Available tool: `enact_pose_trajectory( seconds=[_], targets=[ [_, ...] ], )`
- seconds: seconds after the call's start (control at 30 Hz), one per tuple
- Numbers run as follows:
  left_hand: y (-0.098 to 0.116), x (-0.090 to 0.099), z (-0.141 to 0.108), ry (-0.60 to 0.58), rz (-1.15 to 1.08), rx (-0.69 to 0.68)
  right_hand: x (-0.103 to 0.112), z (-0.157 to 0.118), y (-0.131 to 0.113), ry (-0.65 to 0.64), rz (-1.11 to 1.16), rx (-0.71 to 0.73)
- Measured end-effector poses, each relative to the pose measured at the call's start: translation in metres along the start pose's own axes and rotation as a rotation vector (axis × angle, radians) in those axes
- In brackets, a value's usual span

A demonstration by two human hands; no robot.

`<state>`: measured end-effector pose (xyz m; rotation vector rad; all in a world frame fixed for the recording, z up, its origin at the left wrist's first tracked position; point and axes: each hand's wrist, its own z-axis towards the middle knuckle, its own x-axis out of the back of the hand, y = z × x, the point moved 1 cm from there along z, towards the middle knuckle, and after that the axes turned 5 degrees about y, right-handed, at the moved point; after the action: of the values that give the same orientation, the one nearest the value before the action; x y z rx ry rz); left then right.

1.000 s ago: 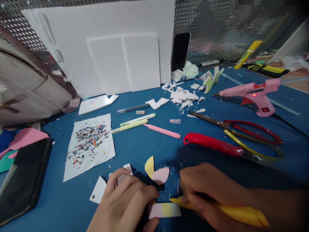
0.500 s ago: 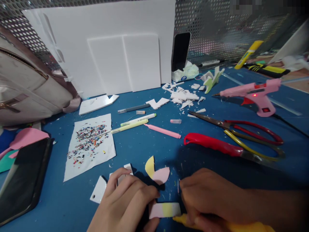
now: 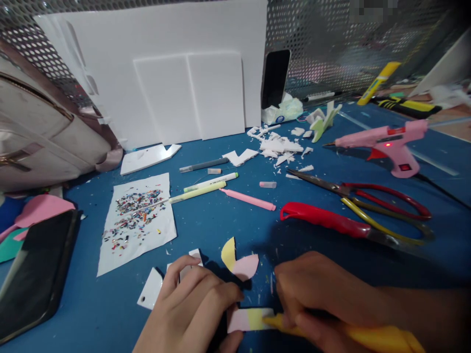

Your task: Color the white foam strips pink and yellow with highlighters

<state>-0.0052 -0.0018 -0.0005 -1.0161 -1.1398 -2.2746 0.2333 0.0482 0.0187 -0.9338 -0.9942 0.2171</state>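
Observation:
At the bottom centre, my left hand point(image 3: 200, 306) pinches the left end of a small strip point(image 3: 243, 319) coloured pink and yellow, with a whitish right end. My right hand point(image 3: 320, 294) grips a yellow marker point(image 3: 360, 334), its tip resting on the strip's yellow part near the right end. Just above the strip lies a petal-shaped piece, one lobe yellow point(image 3: 228, 253) and one pink point(image 3: 246, 267). White cut pieces point(image 3: 150, 288) stick out beside and behind my left hand.
Red-handled cutter point(image 3: 324, 220), scissors point(image 3: 386, 201) and a pink glue gun point(image 3: 390, 142) lie right. Pens point(image 3: 250, 199), white scraps point(image 3: 281, 145) and a paper with beads point(image 3: 169, 230) are further back. A phone point(image 3: 40, 269) lies left; white boards point(image 3: 106, 73) stand behind.
The marker tip has moved up from the strip's lower edge onto its surface, and my right hand has shifted slightly with it. The yellow area reaches a little further right. My left hand stays put.

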Motion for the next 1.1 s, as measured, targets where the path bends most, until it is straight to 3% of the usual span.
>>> enact_pose_trajectory(
  seconds=[0.07, 0.2, 0.33, 0.53, 0.6, 0.67, 0.9, 1.1],
  targets=[
    [0.000, 0.001, 0.001, -0.002, -0.005, -0.005, 0.000, 0.000, 0.000, -0.032, 0.015, 0.042],
    [0.000, 0.001, 0.001, -0.014, -0.019, -0.004, 0.001, -0.001, 0.002, 0.035, -0.024, -0.076],
    [0.000, 0.001, 0.001, -0.015, -0.010, -0.009, 0.000, 0.000, 0.000, -0.021, 0.018, 0.011],
    [0.001, 0.002, 0.002, -0.015, -0.010, -0.011, -0.007, -0.007, -0.007, 0.127, -0.060, -0.187],
    [0.001, 0.002, 0.002, -0.013, -0.013, -0.012, -0.008, -0.008, -0.006, 0.134, -0.034, -0.130],
    [0.001, 0.003, 0.002, -0.018, -0.023, -0.005, -0.007, -0.006, -0.003, 0.022, -0.018, -0.053],
    [0.002, 0.003, 0.002, -0.030, -0.037, -0.003, 0.001, -0.001, 0.005, -0.030, 0.016, 0.033],
    [0.002, 0.002, 0.003, -0.013, -0.033, 0.003, 0.001, -0.003, -0.006, 0.049, 0.011, -0.119]
  ],
)
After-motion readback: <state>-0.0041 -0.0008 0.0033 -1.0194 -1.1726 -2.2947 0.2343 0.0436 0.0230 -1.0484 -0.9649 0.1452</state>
